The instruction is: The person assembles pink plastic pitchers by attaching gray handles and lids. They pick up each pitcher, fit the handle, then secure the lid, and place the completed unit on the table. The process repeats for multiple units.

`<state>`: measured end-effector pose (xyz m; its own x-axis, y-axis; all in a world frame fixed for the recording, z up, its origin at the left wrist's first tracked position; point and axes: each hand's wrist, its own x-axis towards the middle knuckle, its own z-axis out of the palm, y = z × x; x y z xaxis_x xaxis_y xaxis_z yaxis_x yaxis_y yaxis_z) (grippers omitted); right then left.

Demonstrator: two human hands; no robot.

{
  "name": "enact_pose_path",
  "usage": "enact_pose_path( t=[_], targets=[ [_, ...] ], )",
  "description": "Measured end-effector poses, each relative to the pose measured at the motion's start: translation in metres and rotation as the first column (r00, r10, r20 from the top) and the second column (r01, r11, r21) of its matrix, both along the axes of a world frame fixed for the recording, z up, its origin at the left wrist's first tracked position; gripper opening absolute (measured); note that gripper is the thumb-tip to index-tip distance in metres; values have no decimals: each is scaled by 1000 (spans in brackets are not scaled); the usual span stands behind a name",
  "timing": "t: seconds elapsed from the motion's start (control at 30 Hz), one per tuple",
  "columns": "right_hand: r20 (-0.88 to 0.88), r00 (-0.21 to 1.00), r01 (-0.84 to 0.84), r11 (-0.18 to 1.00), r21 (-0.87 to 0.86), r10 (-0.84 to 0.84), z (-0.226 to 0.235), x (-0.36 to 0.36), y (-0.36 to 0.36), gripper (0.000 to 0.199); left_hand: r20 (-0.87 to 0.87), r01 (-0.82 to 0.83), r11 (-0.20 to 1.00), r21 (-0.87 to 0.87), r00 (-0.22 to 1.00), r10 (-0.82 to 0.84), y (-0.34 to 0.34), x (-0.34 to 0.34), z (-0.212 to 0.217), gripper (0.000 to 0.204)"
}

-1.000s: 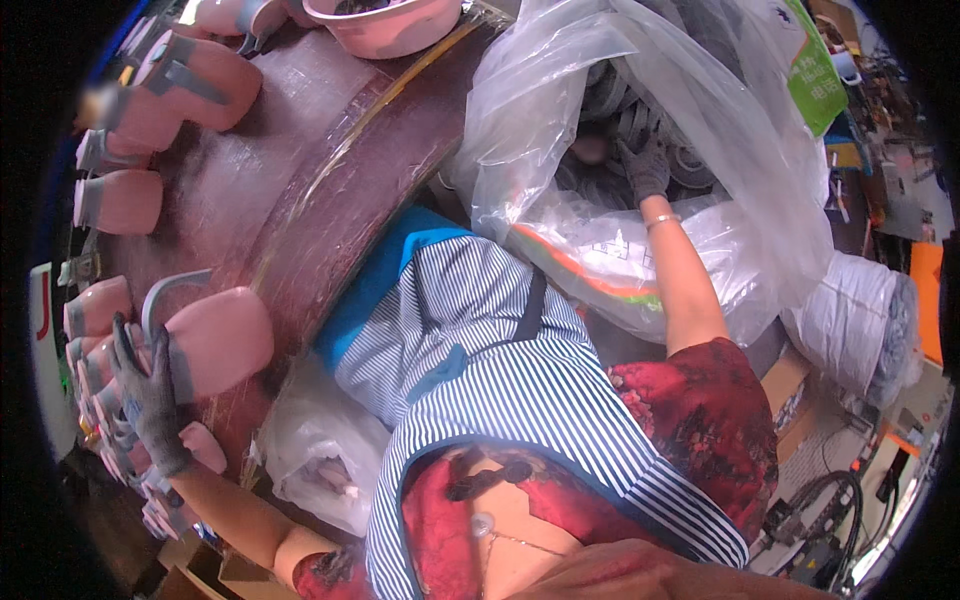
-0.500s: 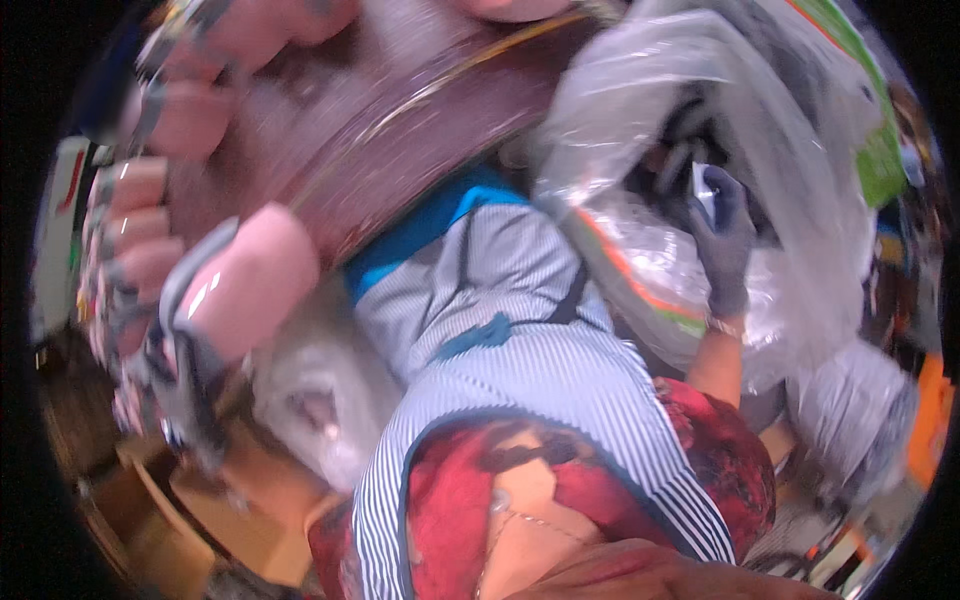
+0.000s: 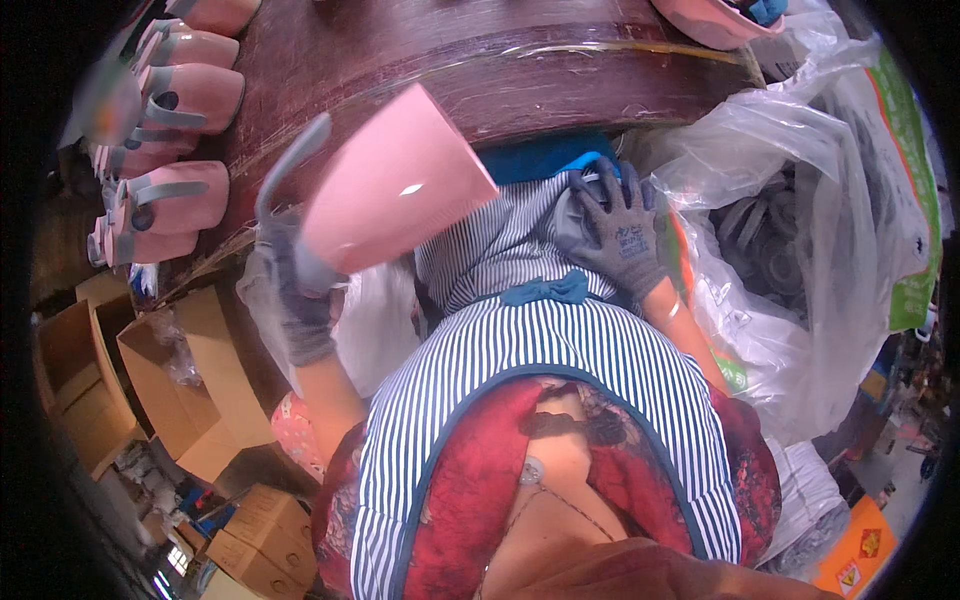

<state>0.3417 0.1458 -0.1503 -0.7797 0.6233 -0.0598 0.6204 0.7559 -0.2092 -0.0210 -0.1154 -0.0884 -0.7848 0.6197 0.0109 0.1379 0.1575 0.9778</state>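
My left hand (image 3: 305, 300), in a grey glove, is closed on a pink jug (image 3: 400, 185) at its left end. The jug is tilted over my lap, its curved grey handle standing out toward the left. My right hand (image 3: 620, 225), gloved too, lies with fingers spread on my striped apron (image 3: 540, 350) and holds nothing. To its right is a large clear plastic bag (image 3: 840, 190) with green and orange print, full of grey plastic parts (image 3: 765, 245), several of them ring-shaped.
Several similar pink jugs (image 3: 190, 195) with grey handles line the left of the dark red table (image 3: 330, 60). A pink basin (image 3: 715, 20) with something blue in it sits at the far right. Opened cardboard boxes (image 3: 195, 385) stand on the lower left.
My right hand has come out of the plastic bag and moved left onto my lap, spread open. The pink jug in my left hand has moved up and to the right. My view has shifted.
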Motion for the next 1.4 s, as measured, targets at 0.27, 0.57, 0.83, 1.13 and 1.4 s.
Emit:
enact_pose_path(
  t=[0.27,0.57,0.83,1.13,1.4],
  targets=[
    [58,998,-17,999,50,14,12,-9,-18,96,739,-164,964,209,672,-46,7,27,-51,38],
    [-183,952,263,962,69,-246,-21,-3,-28,87,726,-133,951,279,677,-118,10,30,-39,39],
    [-305,929,169,973,-158,-211,6,14,-9,80,823,-155,924,350,521,-225,22,35,-59,41],
    [-782,623,-379,885,-269,30,101,-45,1,94,809,-19,905,424,456,-370,41,42,-26,40],
    [-808,589,-368,886,-282,-12,100,-34,0,96,787,-10,920,392,521,-329,60,48,-7,44]
  ],
)
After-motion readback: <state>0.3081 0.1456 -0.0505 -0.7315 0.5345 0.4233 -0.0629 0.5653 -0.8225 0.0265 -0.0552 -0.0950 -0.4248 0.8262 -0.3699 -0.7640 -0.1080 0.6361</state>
